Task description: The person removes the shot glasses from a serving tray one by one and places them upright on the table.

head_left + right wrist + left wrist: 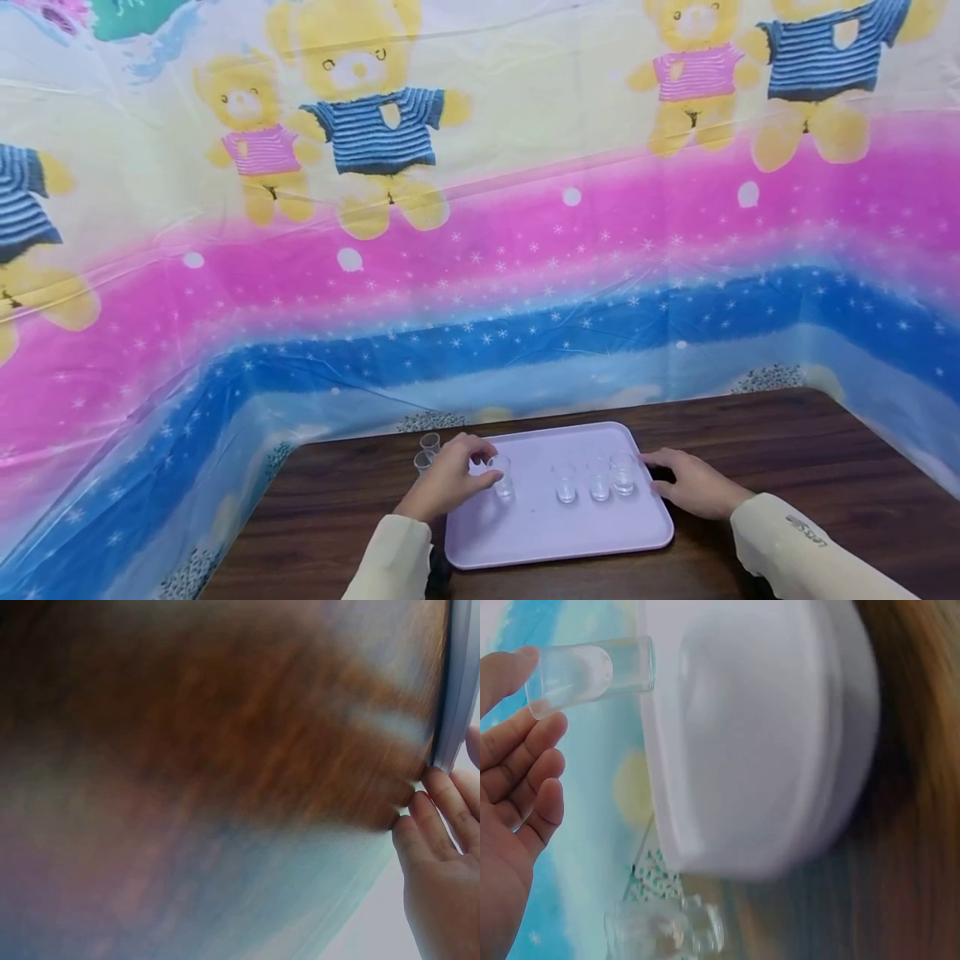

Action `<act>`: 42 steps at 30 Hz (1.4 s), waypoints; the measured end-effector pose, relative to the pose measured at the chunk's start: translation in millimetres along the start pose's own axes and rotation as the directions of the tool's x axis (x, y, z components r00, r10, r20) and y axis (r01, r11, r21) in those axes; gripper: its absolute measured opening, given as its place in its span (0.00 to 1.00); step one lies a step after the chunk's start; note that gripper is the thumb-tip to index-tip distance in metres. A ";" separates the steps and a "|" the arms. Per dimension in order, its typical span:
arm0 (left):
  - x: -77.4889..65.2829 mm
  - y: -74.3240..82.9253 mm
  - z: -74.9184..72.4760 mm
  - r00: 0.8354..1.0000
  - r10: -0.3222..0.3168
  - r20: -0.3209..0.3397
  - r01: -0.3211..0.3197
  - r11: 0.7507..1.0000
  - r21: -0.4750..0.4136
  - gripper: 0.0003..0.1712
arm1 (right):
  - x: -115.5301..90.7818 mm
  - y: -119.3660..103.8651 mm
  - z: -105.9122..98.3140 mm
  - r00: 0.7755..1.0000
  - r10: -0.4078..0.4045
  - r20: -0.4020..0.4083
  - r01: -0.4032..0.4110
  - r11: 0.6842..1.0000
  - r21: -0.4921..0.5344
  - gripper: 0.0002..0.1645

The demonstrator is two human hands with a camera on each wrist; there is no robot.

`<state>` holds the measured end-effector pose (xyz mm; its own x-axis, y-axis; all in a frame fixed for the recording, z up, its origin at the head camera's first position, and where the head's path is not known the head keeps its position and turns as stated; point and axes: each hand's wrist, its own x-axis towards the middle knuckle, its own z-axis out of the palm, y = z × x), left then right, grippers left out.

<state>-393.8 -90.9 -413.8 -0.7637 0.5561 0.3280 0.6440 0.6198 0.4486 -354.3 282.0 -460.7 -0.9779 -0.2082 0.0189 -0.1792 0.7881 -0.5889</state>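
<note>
With its thumb and fingertips, my left hand [450, 477] pinches a small clear glass [592, 671] near the rim. That glass is upright over the left part of the lilac tray [555, 533], its base close to the tray's surface. Clear liquid seems to fill its lower part. Toward the tray's right side stand three more small glasses, a left one [566, 487], a middle one [598, 485] and a right one [622, 475]. My right hand [697, 483] rests against the tray's right edge; in the right wrist view its fingers [442, 802] extend to the rim.
Two glasses stand on the dark wooden table [345, 517] left of the tray, a far one [430, 443] and a nearer one [422, 462] partly behind my left hand. A printed cloth [480, 208] with teddy bears hangs along the table's back and sides.
</note>
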 end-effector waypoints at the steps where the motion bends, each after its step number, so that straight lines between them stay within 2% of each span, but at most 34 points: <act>1: -2.3 -1.8 -3.2 1.000 -0.005 -0.008 0.005 1.000 0.005 0.14 | -0.3 -0.6 -0.3 1.000 0.001 0.002 -0.001 1.000 0.002 0.29; 6: -14.8 -15.8 -16.3 0.998 -0.052 -0.036 0.053 0.998 0.030 0.13 | -1.0 -1.7 -3.5 1.000 -0.018 0.005 0.018 1.000 -0.005 0.29; 13: -34.3 -34.1 -34.3 0.995 -0.085 -0.050 0.086 0.996 0.009 0.13 | -1.6 -0.8 -4.5 0.999 -0.034 0.012 0.034 0.999 -0.014 0.29; 21: -53.6 -47.0 -50.6 0.988 -0.140 -0.072 0.144 0.987 0.065 0.14 | -1.8 -1.5 -2.5 1.000 -0.021 0.017 0.021 1.000 -0.005 0.29; 25: -57.9 -50.6 -53.1 0.981 -0.176 -0.075 0.180 0.982 0.053 0.12 | -1.7 -1.1 -3.2 0.999 -0.030 0.016 0.030 1.000 -0.007 0.29; 42: -67.0 -68.2 -48.4 0.975 -0.203 -0.089 0.209 0.976 0.068 0.13 | -1.1 -0.6 -1.9 0.999 -0.033 0.018 0.033 0.999 -0.003 0.30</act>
<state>-388.8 -197.3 -426.1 -0.8794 0.3675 0.3025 0.4716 0.7585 0.4498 -353.3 282.8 -458.7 -0.9694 -0.2443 0.0242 -0.2118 0.7823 -0.5858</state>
